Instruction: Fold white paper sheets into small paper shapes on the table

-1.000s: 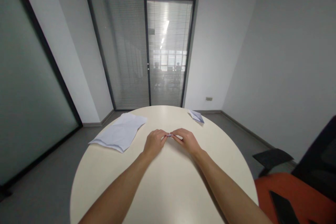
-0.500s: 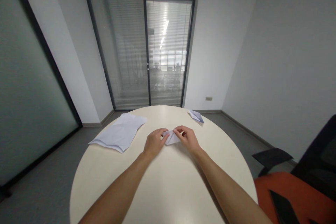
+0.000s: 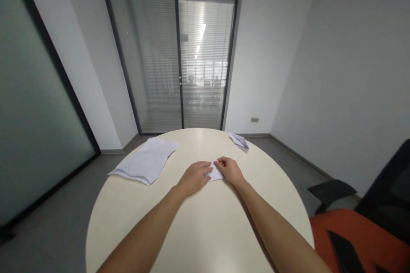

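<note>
A small folded piece of white paper (image 3: pixel 215 173) lies at the middle of the round table, between my two hands. My left hand (image 3: pixel 195 177) rests palm down over its left part, the fingers stretched out flat across it. On the right side, my right hand (image 3: pixel 231 169) has its fingers curled in and pinches the paper's upper right edge. The fingers partly cover the paper, so its folds are hard to make out.
Several white sheets (image 3: pixel 147 160) lie stacked at the table's left. Another folded paper (image 3: pixel 239 140) sits by the far right edge. The cream round table (image 3: pixel 192 239) is under my forearms. An orange-seated chair (image 3: pixel 361 239) stands to the right.
My left hand has gone from pinching the paper's left end to lying flat over it. The paper has come down slightly nearer and now lies flatter; my right hand stays at its right side.
</note>
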Available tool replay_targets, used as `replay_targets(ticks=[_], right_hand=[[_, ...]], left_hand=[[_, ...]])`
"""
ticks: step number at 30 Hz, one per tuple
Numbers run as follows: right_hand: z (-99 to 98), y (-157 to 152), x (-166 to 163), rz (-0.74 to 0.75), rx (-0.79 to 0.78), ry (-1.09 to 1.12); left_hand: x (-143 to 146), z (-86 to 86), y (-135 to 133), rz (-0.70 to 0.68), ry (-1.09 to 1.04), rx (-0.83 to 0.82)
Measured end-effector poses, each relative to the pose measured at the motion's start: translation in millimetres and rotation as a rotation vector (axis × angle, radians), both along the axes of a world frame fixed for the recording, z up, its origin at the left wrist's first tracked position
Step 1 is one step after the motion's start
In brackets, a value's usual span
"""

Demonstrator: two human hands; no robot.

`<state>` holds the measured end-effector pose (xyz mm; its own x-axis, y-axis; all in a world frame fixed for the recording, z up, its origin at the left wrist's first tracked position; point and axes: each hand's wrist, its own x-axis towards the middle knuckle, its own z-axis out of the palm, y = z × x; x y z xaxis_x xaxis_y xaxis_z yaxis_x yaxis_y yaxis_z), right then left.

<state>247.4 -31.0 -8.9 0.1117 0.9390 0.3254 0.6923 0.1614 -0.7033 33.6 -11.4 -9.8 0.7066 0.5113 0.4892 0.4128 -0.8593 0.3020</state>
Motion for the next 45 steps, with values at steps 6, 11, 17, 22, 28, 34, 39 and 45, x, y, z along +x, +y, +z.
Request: replay_targets(ticks=[6, 11, 17, 22, 28, 34, 39, 45], right_hand=[[-1.1, -1.4, 1.2, -0.057, -0.001, -0.207], [0.6, -2.6, -2.5, 0.153, 0.025, -0.353], [0.4, -2.8, -3.3, 0.210, 0.055, -0.459], [-1.5, -4.7, -2.8, 0.249, 0.090, -0.518], [-2.6, -7.9, -0.1, 0.294, 0.076, -0.583], [-6.8, -6.3, 0.5, 0.270, 0.013, -0.563], [-12.1, -3.6, 0.4, 0.243, -0.028, -0.537], [-13.9, -3.0, 3.6, 0.235, -0.073, -0.512]], left_hand=[[1.0, -5.9, 0.7, -0.079, 0.161, -0.020], [-0.2, -4.3, -0.8, -0.005, 0.233, -0.021], [-0.6, 0.3, -4.2, 0.033, 0.194, 0.005], [-5.2, 3.4, 2.4, -0.031, 0.122, -0.017], [-10.2, 0.1, 8.9, -0.010, 0.087, -0.106], [-10.9, 2.1, 7.9, 0.025, 0.008, -0.185], [-10.1, -3.9, 13.7, 0.048, -0.068, -0.297], [-10.5, -6.8, 17.0, 0.045, -0.105, -0.344]])
